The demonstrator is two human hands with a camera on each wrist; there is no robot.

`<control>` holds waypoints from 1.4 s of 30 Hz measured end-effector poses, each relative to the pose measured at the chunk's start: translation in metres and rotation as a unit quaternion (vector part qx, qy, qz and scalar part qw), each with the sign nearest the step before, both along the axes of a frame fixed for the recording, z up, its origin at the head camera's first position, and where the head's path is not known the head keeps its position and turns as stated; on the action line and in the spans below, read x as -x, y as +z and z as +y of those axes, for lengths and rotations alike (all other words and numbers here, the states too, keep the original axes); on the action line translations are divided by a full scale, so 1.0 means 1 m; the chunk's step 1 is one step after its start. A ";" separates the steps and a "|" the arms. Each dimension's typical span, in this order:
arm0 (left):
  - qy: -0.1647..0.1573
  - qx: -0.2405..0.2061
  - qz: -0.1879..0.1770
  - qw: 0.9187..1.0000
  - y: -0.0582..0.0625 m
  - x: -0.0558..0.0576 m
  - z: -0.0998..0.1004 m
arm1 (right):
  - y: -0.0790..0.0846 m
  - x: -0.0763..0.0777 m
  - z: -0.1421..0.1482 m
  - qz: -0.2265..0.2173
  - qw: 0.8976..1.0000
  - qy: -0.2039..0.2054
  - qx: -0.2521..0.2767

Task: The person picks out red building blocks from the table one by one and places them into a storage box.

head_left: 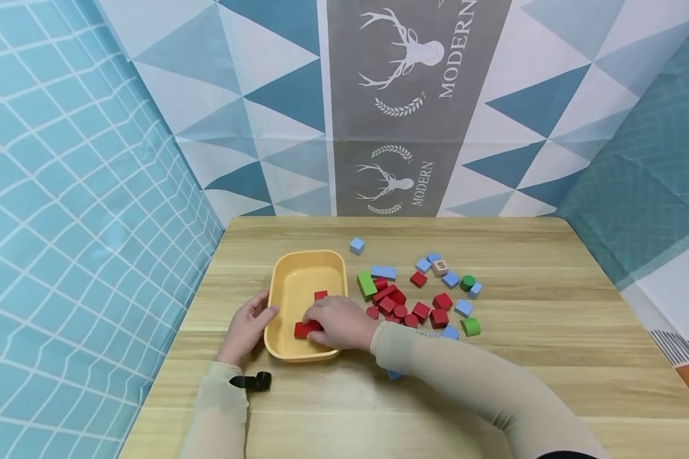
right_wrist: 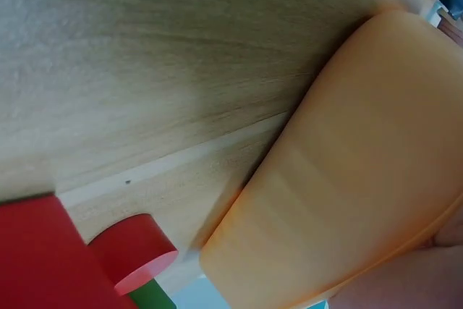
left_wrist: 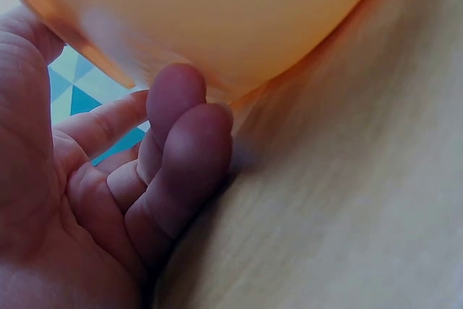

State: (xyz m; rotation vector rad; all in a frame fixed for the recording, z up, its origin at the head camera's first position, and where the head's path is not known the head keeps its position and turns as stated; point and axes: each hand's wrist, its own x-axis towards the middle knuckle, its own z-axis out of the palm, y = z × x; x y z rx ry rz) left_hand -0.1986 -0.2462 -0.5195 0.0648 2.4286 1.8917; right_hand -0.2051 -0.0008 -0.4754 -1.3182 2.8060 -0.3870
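Observation:
A yellow plastic tray (head_left: 298,287) stands on the left part of the table. My left hand (head_left: 249,324) holds its left side, thumb over the rim and fingers curled against the outer wall; the left wrist view shows those fingers (left_wrist: 195,150) close up. My right hand (head_left: 340,322) reaches over the tray's right rim and grips a red block (head_left: 302,329) low inside. Another red block (head_left: 320,295) lies in the tray just beyond that hand. In the right wrist view the tray's outer wall (right_wrist: 354,157) hides the fingertips.
Right of the tray lies a cluster of red blocks (head_left: 421,311), with blue blocks (head_left: 383,273), green blocks (head_left: 366,285) and a wooden letter cube (head_left: 439,267) around it. One blue cube (head_left: 357,246) sits apart behind the tray. My right forearm passes over the table in front of the cluster.

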 end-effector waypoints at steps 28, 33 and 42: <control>-0.003 -0.005 -0.010 1.000 -0.003 0.003 0.000 | -0.001 0.001 -0.002 0.030 0.999 0.012 -0.016; 0.000 -0.005 -0.012 1.000 -0.001 0.003 0.001 | -0.002 0.002 -0.002 0.024 0.999 0.006 -0.020; -0.003 -0.010 -0.009 1.000 -0.004 0.004 0.000 | -0.001 0.001 -0.002 0.021 1.000 0.006 -0.013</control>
